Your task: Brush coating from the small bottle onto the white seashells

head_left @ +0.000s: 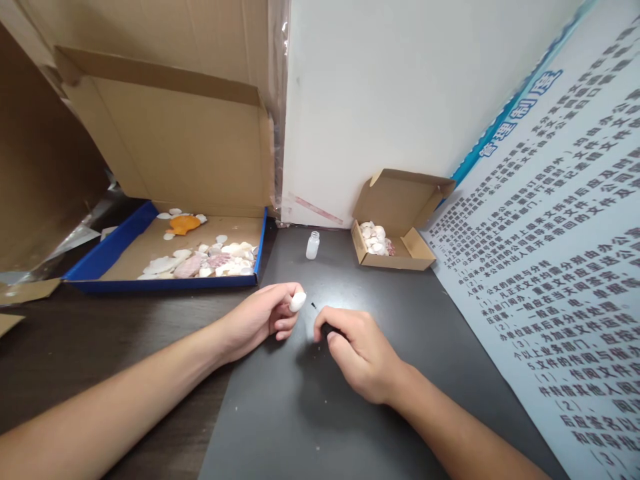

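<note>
Between the fingertips of my left hand point(265, 313) is a small white seashell point(298, 302). My right hand point(361, 350) is closed round the black cap of a small brush point(328, 330). Its dark bristle tip points up and left, a short way from the shell and apart from it. Most of the cap is hidden by my fingers. Beyond both hands, a small bottle of whitish liquid point(313, 247) stands upright with its neck uncapped.
A blue-edged cardboard box point(165, 285) at the left holds several shells point(220, 260) and an orange piece point(184, 225). At the back right, a smaller open carton point(407, 257) contains more shells point(375, 239). A printed board point(550, 220) borders the dark grey tabletop point(280, 413).
</note>
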Tool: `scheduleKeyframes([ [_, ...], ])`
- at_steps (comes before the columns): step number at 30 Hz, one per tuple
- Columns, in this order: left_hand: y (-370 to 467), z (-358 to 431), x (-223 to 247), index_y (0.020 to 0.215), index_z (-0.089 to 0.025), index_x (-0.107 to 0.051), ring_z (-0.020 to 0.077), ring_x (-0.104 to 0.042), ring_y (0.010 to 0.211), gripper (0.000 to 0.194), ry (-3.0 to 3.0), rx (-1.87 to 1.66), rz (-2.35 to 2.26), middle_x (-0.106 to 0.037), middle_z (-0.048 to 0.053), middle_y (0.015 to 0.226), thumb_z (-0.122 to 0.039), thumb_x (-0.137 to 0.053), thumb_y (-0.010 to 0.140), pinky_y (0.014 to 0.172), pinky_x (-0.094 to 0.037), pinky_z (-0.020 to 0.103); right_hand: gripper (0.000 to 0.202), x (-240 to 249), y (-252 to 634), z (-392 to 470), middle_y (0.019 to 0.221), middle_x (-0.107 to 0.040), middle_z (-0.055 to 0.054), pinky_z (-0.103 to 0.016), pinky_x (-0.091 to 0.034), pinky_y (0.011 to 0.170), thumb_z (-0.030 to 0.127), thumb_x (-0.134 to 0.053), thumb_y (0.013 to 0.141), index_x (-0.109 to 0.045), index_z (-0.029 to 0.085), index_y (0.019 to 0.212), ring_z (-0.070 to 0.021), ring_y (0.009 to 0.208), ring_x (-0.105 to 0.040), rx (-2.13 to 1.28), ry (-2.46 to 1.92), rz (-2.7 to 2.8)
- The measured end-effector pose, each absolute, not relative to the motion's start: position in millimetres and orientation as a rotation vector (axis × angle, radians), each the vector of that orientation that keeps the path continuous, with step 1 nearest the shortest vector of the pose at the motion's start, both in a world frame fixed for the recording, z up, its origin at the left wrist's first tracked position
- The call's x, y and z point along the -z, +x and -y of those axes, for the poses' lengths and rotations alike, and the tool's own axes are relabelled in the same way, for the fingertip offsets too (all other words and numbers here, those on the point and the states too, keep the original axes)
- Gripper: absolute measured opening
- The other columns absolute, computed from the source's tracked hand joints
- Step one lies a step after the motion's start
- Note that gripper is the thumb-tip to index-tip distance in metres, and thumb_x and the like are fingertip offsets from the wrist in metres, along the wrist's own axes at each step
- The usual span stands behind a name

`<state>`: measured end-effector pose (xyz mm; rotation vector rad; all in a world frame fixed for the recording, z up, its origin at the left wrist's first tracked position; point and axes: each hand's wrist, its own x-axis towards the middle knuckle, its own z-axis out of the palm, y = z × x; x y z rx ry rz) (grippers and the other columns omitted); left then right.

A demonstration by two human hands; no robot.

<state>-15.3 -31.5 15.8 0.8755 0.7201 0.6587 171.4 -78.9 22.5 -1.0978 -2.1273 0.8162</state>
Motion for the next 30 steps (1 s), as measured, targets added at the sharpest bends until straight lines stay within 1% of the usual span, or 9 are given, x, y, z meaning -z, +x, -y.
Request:
scheduleKeyframes([
  [2, -15.2, 31.7, -16.4, 0.062, -0.019, -0.040, 0.0084, -0.023, 0.047, 0.013, 0.883, -0.657, -0.713, -0.026, -0.007, 0.054, -0.014, -0.046, 0.072, 0.045, -0.025, 0.020, 0.019, -23.0, 171.6, 79.1, 0.062, -0.052, 0.002, -0.025, -0.035, 0.057, 0.012, -0.038, 0.076, -0.055, 0.019, 0.075, -0.0130, 0.056, -0.045, -0.797, -1.076, 2.101],
  [6, -15.4, 32.0, -17.3, 0.062, -0.019, -0.041, 0.0087, -0.024, 0.047, 0.012, 0.878, -0.654, -0.734, -0.027, -0.007, 0.055, -0.013, -0.046, 0.072, 0.045, -0.025, 0.020, 0.019, -23.4, 170.8, 79.7, 0.070, -0.056, -0.001, -0.026, -0.039, 0.061, 0.013, -0.038, 0.077, -0.056, 0.019, 0.079, -0.0146, 0.063, -0.050, -0.833, -0.926, 2.160],
  [11, -15.7, 32.1, -16.8, 0.061, -0.019, -0.040, 0.0086, -0.023, 0.047, 0.013, 0.880, -0.649, -0.712, -0.026, -0.007, 0.054, -0.014, -0.046, 0.072, 0.045, -0.025, 0.020, 0.019, -23.2, 170.3, 79.5, 0.061, -0.050, 0.002, -0.025, -0.035, 0.056, 0.012, -0.037, 0.076, -0.054, 0.019, 0.074, -0.0130, 0.055, -0.045, -0.784, -1.083, 2.089],
  [15, -15.9, 32.2, -15.5, 0.063, -0.019, -0.041, 0.0087, -0.024, 0.048, 0.012, 0.876, -0.655, -0.733, -0.027, -0.007, 0.055, -0.015, -0.047, 0.072, 0.045, -0.025, 0.020, 0.020, -24.0, 170.4, 79.5, 0.070, -0.056, -0.001, -0.026, -0.039, 0.062, 0.013, -0.037, 0.076, -0.056, 0.019, 0.078, -0.0142, 0.062, -0.049, -0.828, -0.916, 2.169],
  [19, -15.9, 32.6, -15.2, 0.062, -0.019, -0.040, 0.0086, -0.024, 0.048, 0.013, 0.888, -0.650, -0.728, -0.026, -0.007, 0.055, -0.014, -0.046, 0.072, 0.045, -0.025, 0.020, 0.018, -24.3, 170.8, 79.3, 0.063, -0.052, 0.001, -0.025, -0.035, 0.058, 0.011, -0.037, 0.075, -0.052, 0.020, 0.071, -0.0135, 0.058, -0.046, -0.779, -1.093, 2.116],
  [21, -15.8, 32.5, -15.2, 0.062, -0.019, -0.040, 0.0085, -0.023, 0.047, 0.013, 0.887, -0.648, -0.723, -0.026, -0.007, 0.055, -0.014, -0.046, 0.073, 0.045, -0.025, 0.020, 0.018, -24.5, 171.1, 79.6, 0.063, -0.051, 0.001, -0.025, -0.035, 0.057, 0.012, -0.036, 0.076, -0.051, 0.020, 0.071, -0.0135, 0.057, -0.045, -0.771, -1.036, 2.104],
  [24, -15.6, 32.2, -15.4, 0.063, -0.019, -0.040, 0.0083, -0.024, 0.047, 0.012, 0.875, -0.656, -0.736, -0.026, -0.007, 0.055, -0.014, -0.047, 0.072, 0.044, -0.025, 0.019, 0.019, -24.2, 170.8, 80.1, 0.069, -0.055, -0.001, -0.026, -0.038, 0.060, 0.013, -0.037, 0.076, -0.054, 0.020, 0.076, -0.0145, 0.060, -0.048, -0.805, -0.897, 2.164],
  [28, -15.5, 32.1, -16.0, 0.062, -0.019, -0.040, 0.0081, -0.024, 0.047, 0.013, 0.881, -0.657, -0.720, -0.026, -0.007, 0.055, -0.014, -0.047, 0.072, 0.044, -0.025, 0.019, 0.019, -23.6, 170.6, 79.3, 0.066, -0.054, 0.001, -0.026, -0.036, 0.059, 0.011, -0.037, 0.077, -0.053, 0.020, 0.074, -0.0142, 0.059, -0.047, -0.777, -1.088, 2.120],
  [30, -15.6, 32.1, -16.1, 0.062, -0.018, -0.040, 0.0081, -0.024, 0.047, 0.013, 0.882, -0.653, -0.715, -0.026, -0.007, 0.055, -0.014, -0.047, 0.072, 0.044, -0.025, 0.019, 0.019, -23.9, 171.0, 79.0, 0.064, -0.053, 0.001, -0.026, -0.036, 0.058, 0.012, -0.037, 0.078, -0.053, 0.020, 0.074, -0.0140, 0.057, -0.046, -0.765, -1.058, 2.104],
])
